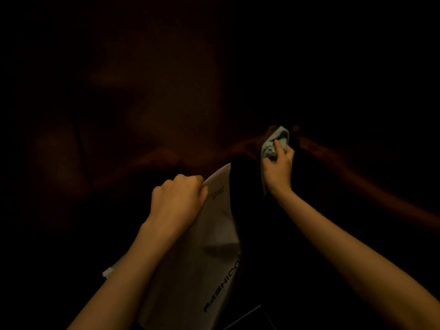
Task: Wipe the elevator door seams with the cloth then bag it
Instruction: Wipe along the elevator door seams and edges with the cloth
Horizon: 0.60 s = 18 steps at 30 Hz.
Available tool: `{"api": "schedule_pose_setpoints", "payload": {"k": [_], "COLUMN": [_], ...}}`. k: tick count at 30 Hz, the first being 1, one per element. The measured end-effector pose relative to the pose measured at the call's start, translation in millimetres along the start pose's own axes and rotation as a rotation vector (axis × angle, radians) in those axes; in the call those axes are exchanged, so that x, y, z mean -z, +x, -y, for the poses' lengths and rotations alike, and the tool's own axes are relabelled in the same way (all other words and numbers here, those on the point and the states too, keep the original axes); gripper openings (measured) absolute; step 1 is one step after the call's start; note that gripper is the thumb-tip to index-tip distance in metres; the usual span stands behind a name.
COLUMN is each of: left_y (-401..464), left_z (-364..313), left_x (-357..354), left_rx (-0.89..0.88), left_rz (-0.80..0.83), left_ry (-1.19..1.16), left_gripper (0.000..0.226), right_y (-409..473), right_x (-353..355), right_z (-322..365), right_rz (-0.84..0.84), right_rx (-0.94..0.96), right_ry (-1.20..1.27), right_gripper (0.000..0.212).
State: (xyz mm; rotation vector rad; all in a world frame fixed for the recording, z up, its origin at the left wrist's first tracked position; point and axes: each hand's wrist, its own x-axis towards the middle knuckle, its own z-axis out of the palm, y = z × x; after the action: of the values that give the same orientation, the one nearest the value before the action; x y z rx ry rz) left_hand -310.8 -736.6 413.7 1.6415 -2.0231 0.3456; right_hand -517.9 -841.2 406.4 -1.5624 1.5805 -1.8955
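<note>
left hand [181, 198] grips the upper rim of a pale bag [209, 253] printed "fashion", fingers curled; farther off, right hand [277, 170] clutches the bunched grey-green cloth [273, 144] beside the bag's dark mouth

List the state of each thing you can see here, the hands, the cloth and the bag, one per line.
left hand: grips the bag's top edge
right hand: holds the bunched cloth
cloth: crumpled, held above the bag's mouth, not yet inside
bag: white, held up, mouth open
</note>
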Motion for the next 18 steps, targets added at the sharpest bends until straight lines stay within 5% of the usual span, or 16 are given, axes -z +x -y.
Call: {"api": "schedule_pose_setpoints", "payload": {"k": [8, 12, 18], "left_y": [15.9, 23.8, 32.1], "left_z": [-2.2, 0.3, -4.9], "left_x": [8.8, 13.3, 29.1], "left_rx": [-0.019, -0.018, -0.018], "left_rz": [-0.063, -0.057, -0.140], "left_ry": [-0.010, -0.072, -0.129], "left_gripper": [0.024, 0.023, 0.022], "right_y": [56.4, 111.4, 88.1], "right_x": [3.0, 15.7, 13.2], "right_z": [58.3, 105.3, 64.5], "right_rz": [-0.037, -0.060, -0.060], "right_rx": [0.267, 0.258, 0.241], "right_ry": [-0.074, -0.091, -0.369], "right_gripper": [0.052, 0.050, 0.058]}}
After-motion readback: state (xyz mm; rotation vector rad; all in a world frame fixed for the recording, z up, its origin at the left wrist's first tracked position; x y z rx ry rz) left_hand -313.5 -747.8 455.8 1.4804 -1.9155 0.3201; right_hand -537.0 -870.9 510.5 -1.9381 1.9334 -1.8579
